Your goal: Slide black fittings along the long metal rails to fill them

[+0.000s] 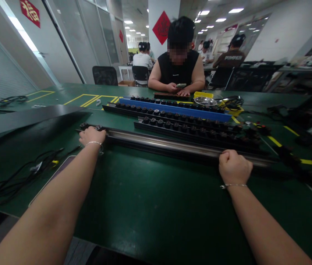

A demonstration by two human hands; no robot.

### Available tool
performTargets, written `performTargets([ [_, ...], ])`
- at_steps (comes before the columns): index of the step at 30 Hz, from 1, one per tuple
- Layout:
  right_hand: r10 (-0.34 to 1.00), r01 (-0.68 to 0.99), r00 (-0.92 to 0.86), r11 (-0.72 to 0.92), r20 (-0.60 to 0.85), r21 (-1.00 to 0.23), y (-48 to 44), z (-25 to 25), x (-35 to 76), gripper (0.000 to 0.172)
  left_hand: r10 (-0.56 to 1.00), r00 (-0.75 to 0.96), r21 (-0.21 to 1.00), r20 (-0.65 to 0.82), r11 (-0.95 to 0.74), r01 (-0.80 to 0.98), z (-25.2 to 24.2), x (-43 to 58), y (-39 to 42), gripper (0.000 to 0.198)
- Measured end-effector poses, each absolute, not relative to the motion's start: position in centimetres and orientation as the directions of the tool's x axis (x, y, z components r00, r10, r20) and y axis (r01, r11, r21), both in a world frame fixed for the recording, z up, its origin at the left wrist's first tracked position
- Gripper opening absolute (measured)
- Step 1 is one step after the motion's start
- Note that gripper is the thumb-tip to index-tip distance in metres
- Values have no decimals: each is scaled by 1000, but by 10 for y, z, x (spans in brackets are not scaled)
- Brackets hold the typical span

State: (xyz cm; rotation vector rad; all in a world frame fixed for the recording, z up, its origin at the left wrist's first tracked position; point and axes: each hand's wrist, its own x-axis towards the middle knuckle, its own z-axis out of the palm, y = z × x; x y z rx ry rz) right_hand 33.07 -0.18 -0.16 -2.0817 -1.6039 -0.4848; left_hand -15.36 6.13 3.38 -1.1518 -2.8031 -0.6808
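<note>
A long black channel rail [158, 141] with a shiny metal inner face lies across the green table in front of me. My left hand [92, 136] is closed over its left end, beside small black round parts [83, 126] seated in the channel. Its fingertips are mostly hidden. Farther right, my right hand [234, 166] is closed in a fist on the rail's near edge, its fingers curled out of sight. Just behind lie more black rails [172, 126] filled with rows of round black parts, and a blue rail [178, 109].
A person [178, 66] sits opposite, holding a phone [181, 85]. Near that person are a metal bowl [204, 101] and a yellow tray [203, 94]. Black cables [20, 173] and a flat device [53, 175] lie at left, below a grey sheet [34, 117].
</note>
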Motion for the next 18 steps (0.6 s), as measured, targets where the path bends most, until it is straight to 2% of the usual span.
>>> performTargets([
  [8,818,969,247,-202,520,-143,-1,-2,333,27,553,-753,576,356,505,643,13,-130,62,42],
  [12,821,966,258,-217,510,-139,-1,-2,334,27,443,-813,670,378,474,570,2,-123,66,43],
  [18,827,968,252,-220,503,-123,-1,-1,334,28,448,-827,676,340,495,546,5,-122,61,45],
])
